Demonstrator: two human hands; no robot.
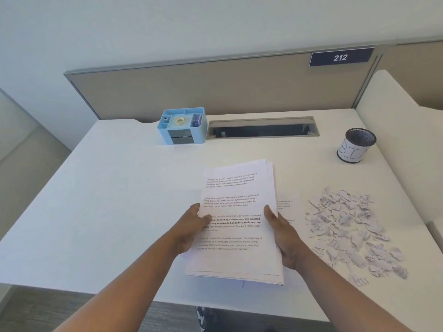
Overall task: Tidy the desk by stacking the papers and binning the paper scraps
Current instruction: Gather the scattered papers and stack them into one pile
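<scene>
I hold the stack of papers [236, 221] over the middle of the counter [115, 188], its printed side up, the sheets not quite squared at the far and near edges. My left hand [191, 230] grips the left edge, thumb laid over the top sheet; my right hand [281, 236] grips the right edge the same way, thumb on top and fingers hidden beneath. Another printed sheet [285, 204] lies flat on the counter just under the stack's right side, only a strip of its text showing.

To the right of the stack, well apart from my right hand, the paper scraps [352, 231] lie in a loose spread heap on the counter. Beyond them, toward the far right corner, stands the black mesh bin [357, 146] with a white label wrapped round it. At the far edge, left of a long cable slot [262, 128], sits a blue desk organizer [183, 125] with a roll of tape [179, 120] in it. A sign reading 212 [340, 57] hangs on the partition [215, 89] behind.
</scene>
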